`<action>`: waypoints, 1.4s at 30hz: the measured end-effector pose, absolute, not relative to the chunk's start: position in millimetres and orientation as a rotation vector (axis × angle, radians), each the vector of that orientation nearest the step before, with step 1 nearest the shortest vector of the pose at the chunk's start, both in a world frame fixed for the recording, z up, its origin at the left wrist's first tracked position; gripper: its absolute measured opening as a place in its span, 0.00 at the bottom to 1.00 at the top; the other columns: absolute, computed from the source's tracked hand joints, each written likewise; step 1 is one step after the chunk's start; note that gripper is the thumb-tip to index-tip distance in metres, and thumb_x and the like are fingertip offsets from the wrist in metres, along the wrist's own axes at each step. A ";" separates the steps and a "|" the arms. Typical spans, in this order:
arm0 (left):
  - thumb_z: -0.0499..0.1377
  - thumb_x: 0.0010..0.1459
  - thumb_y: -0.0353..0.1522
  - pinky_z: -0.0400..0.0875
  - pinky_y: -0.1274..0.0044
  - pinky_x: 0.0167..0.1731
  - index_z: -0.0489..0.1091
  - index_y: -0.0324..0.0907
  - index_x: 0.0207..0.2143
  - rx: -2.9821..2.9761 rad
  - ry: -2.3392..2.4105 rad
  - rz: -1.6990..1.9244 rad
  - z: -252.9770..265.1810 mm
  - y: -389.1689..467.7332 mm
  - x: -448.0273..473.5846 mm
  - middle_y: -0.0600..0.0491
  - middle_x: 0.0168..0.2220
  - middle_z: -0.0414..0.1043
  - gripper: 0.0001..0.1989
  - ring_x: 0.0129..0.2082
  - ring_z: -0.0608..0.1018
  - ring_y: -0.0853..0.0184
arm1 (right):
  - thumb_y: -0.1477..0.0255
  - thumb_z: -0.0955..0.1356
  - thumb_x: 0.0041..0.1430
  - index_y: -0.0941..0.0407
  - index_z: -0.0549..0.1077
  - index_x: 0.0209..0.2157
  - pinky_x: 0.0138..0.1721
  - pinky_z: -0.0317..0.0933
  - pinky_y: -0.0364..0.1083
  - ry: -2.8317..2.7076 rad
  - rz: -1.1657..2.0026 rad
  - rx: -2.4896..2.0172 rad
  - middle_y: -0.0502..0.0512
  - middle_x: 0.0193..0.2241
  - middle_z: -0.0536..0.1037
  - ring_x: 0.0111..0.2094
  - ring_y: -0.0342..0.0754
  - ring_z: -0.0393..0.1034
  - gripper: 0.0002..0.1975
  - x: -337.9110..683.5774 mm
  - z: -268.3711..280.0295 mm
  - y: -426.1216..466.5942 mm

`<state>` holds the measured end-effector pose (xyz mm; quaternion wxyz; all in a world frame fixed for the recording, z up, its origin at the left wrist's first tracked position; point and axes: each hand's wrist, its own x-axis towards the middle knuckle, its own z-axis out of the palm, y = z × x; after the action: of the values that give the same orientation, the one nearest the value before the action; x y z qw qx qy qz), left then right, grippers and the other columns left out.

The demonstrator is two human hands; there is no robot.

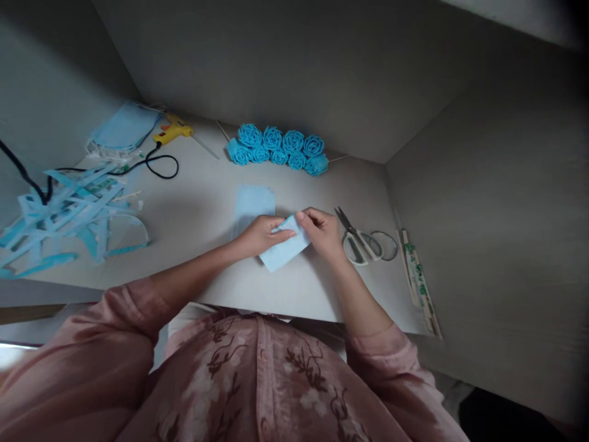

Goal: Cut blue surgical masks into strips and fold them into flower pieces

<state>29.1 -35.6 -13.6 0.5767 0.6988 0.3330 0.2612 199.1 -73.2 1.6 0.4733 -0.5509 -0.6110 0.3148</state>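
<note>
Blue strips: a loose, tangled heap of strips (55,221) at the far left of the table (184,209), well apart from both hands.
Mask pile: a stack of pale blue masks (124,126) behind the strips, against the left wall.
Glue gun: a yellow glue gun (172,132) just beside the masks, its black cord looping in front, a pale rod (205,147) at its nozzle end.
Blue flowers: ruffled flowers (279,156) grouped in two rows near the back wall, beyond the hands, thin sticks showing at both ends.
Flat sheet: a light blue sheet (253,199) on the table, just beyond the left hand, which partly covers it.
Left hand: the left hand (262,235) pinches the held piece at its left side, thumb on top.
Held piece: a light blue piece (285,248) between the hands, slanted, one corner pointing toward the person; whether it touches the table cannot be told.
Right hand: the right hand (319,230) grips the piece's upper right end, thumb and fingers together.
Scissors: white-handled scissors (361,239) near the right hand, apart from it, blades pointing away from the person.
Ring: a thin ring (396,245) beside the scissor handles.
Sticks: pale sticks (421,276) with green-marked wrappers along the right wall.
</note>
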 end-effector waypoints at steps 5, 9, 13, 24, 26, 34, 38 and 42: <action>0.59 0.52 0.43 0.55 0.81 0.21 0.69 0.38 0.27 1.656 0.841 0.659 -18.4 -31.5 27.9 0.58 0.22 0.62 0.16 0.22 0.63 0.74 | 0.57 0.65 0.61 0.56 0.66 0.20 0.24 0.48 0.42 -1.534 0.372 -1.434 0.45 0.16 0.57 0.21 0.39 0.51 0.21 202.5 1.3 -75.1; 0.61 0.51 0.45 0.53 0.81 0.20 0.67 0.39 0.25 1.586 0.924 0.746 -19.7 -25.5 25.5 0.59 0.20 0.60 0.18 0.20 0.62 0.75 | 0.55 0.62 0.63 0.56 0.64 0.21 0.26 0.49 0.42 -1.359 0.186 -1.476 0.45 0.18 0.59 0.22 0.40 0.53 0.22 212.4 -3.3 -69.9; 0.64 0.49 0.43 0.57 0.80 0.22 0.66 0.39 0.22 1.439 0.900 0.852 -15.7 -23.2 23.0 0.58 0.19 0.62 0.17 0.21 0.65 0.75 | 0.55 0.62 0.63 0.55 0.61 0.21 0.26 0.49 0.42 -1.283 0.132 -1.501 0.45 0.18 0.57 0.23 0.40 0.52 0.23 218.3 -5.1 -65.0; 0.70 0.45 0.41 0.70 0.77 0.28 0.73 0.35 0.28 0.967 0.675 0.866 -17.9 -19.1 25.1 0.52 0.28 0.73 0.18 0.27 0.74 0.71 | 0.54 0.61 0.63 0.55 0.58 0.20 0.25 0.46 0.42 -1.210 0.154 -1.526 0.44 0.19 0.53 0.23 0.40 0.49 0.23 217.3 -2.4 -64.0; 0.71 0.45 0.40 0.73 0.75 0.33 0.73 0.35 0.28 0.927 0.620 0.859 -16.5 -20.5 26.5 0.52 0.28 0.75 0.17 0.28 0.76 0.70 | 0.54 0.61 0.63 0.54 0.57 0.20 0.25 0.46 0.42 -1.197 0.177 -1.535 0.44 0.19 0.52 0.23 0.40 0.49 0.24 218.0 -3.0 -63.4; 0.69 0.47 0.39 0.72 0.76 0.33 0.70 0.37 0.25 0.934 0.431 0.746 -7.5 -27.0 25.0 0.53 0.25 0.74 0.16 0.27 0.76 0.71 | 0.53 0.63 0.62 0.55 0.60 0.20 0.24 0.46 0.43 -1.235 0.266 -1.518 0.45 0.18 0.54 0.22 0.40 0.50 0.24 219.9 -9.0 -61.7; 0.67 0.48 0.38 0.70 0.76 0.30 0.67 0.38 0.25 0.934 0.424 0.722 -7.1 -28.6 25.8 0.55 0.23 0.70 0.14 0.25 0.74 0.71 | 0.53 0.63 0.61 0.55 0.63 0.20 0.24 0.46 0.42 -1.289 0.302 -1.520 0.45 0.17 0.55 0.22 0.40 0.51 0.24 216.7 -9.0 -63.5; 0.64 0.49 0.42 0.67 0.77 0.25 0.63 0.41 0.26 0.897 0.492 0.737 -4.5 -30.0 27.9 0.57 0.22 0.64 0.16 0.23 0.70 0.71 | 0.54 0.63 0.62 0.55 0.63 0.20 0.23 0.46 0.42 -1.352 0.285 -1.515 0.45 0.17 0.55 0.22 0.40 0.51 0.23 211.3 -7.5 -66.0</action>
<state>27.9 -30.0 -4.5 0.8079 0.4192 0.2300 0.3445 211.3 -66.0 -7.5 0.5189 -0.6316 -0.5637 0.1187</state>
